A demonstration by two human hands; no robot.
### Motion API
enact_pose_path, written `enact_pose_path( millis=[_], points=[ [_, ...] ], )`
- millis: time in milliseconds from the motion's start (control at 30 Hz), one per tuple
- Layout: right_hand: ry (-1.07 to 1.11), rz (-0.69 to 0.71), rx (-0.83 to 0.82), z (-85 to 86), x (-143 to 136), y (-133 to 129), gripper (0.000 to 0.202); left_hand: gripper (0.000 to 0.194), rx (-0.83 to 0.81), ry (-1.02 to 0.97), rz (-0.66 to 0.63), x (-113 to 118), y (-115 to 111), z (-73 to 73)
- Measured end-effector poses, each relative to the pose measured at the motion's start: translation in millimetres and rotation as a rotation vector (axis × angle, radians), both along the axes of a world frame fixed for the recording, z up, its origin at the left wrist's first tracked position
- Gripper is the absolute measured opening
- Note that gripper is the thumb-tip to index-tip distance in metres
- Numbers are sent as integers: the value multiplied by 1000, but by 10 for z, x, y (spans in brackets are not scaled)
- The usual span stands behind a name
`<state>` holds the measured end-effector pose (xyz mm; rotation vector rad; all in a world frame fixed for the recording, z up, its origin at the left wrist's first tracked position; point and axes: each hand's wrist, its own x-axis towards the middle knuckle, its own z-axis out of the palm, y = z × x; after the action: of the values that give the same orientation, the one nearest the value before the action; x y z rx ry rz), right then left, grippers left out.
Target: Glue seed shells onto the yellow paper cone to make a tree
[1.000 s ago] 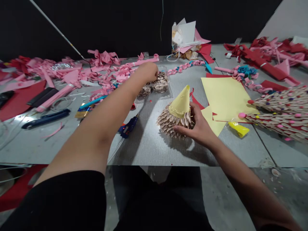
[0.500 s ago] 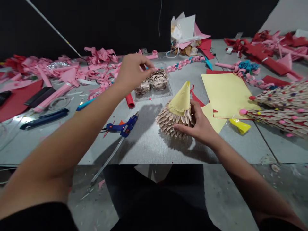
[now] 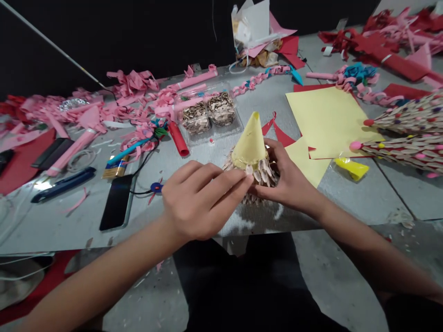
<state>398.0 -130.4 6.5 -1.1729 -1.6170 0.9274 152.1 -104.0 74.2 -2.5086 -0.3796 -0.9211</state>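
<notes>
One yellow cone (image 3: 249,146) is standing on the desk (image 3: 275,109), right hand (image 3: 294,185) gripping its side, left hand (image 3: 195,200) pinching closed at its flakes (image 3: 265,174), contents unclear; pressing too hard could be dislodging some.

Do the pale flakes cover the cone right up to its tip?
No, the cone's upper part is bare yellow, and the pale flakes show only around its lower part.

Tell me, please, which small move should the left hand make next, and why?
Probably a light press on the pale flake: the left hand has its fingertips at it, near the bare yellow top of the cone, and the right hand steadies the cone.
</notes>
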Motion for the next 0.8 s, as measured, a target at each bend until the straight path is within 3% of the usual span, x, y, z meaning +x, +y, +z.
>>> enact_pose_path(
  millis=[800],
  points=[
    [-145,-22,59,-77,-15,10,97,22,-59,61,59,-20,-11,-144]
  ],
)
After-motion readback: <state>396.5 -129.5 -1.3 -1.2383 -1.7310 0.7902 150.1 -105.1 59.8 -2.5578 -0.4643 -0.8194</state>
